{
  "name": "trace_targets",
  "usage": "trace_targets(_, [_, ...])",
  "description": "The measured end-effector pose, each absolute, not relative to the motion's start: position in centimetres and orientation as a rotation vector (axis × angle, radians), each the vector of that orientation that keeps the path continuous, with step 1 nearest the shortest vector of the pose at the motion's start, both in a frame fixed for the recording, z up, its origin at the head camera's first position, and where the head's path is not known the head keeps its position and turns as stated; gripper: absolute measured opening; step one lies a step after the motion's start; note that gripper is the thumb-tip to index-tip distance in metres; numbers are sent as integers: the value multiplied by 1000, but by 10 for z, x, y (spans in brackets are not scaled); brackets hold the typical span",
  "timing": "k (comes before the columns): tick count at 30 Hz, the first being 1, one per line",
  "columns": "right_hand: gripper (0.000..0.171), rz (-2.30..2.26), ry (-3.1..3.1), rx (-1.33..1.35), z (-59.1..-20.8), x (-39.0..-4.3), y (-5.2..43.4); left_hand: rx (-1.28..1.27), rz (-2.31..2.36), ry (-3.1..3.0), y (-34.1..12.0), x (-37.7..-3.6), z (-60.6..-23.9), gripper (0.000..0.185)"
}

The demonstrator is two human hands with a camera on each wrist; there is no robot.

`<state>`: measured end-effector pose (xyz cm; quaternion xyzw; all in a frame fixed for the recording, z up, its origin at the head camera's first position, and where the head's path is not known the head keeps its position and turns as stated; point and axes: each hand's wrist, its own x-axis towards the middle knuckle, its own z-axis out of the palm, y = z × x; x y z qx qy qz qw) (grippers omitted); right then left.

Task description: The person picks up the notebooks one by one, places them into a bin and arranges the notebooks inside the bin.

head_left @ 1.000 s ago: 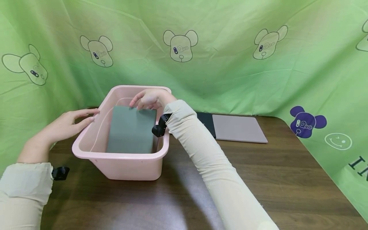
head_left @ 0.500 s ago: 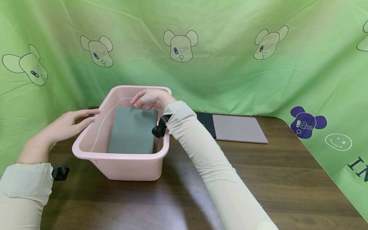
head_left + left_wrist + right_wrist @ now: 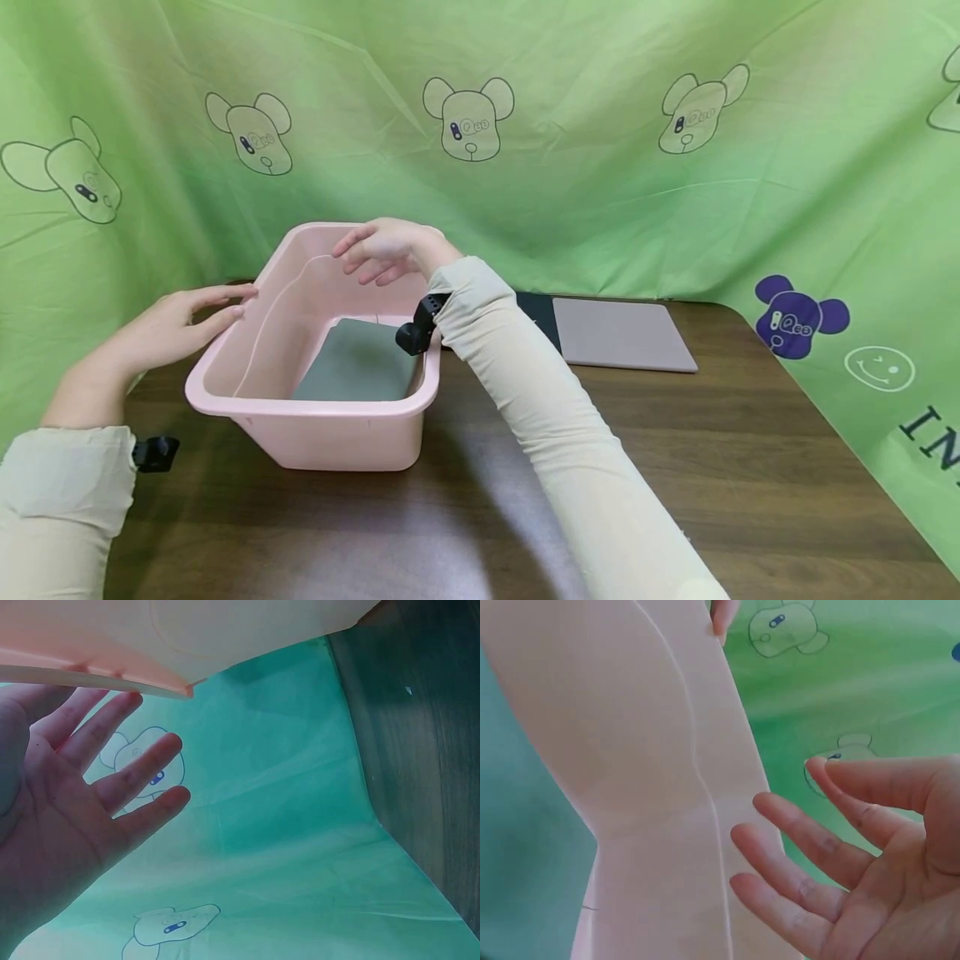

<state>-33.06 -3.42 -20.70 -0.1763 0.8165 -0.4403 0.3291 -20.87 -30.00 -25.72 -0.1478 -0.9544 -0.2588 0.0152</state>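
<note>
Green bear-print cloth backs a pink plastic tub (image 3: 225, 400) holding a grey-green foam block (image 3: 358, 367), seemingly light, crumbly; grip its long sides. Right hand (image 3: 382, 250) hovers spread, empty; left hand (image 3: 176, 325) rests flat at the rim.

Pink tub (image 3: 315, 433): open top, passable from above; grey block (image 3: 358, 367) covers its floor. Green backdrop (image 3: 570, 167) closes the rear. Flat pad (image 3: 626, 335) right; bare desk (image 3: 750, 483) in front.
</note>
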Motion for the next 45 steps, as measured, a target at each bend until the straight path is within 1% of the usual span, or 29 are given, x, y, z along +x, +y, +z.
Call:
trace_targets(11, [28, -1143, 2166, -545, -185, -315, -30, -468, -801, -2964, -301, -209, -258, 45])
trace_targets(27, [33, -1080, 2234, -642, -169, -298, 9, -481, -801, -2940, -303, -209, -261, 43])
trace_targets(34, [31, -1102, 2237, -637, -171, -290, 31, -491, -794, -2933, -303, -210, -262, 43])
trace_targets(45, [30, -1113, 2264, -604, -189, -280, 78, -465, -765, -2936, -306, -210, -265, 42])
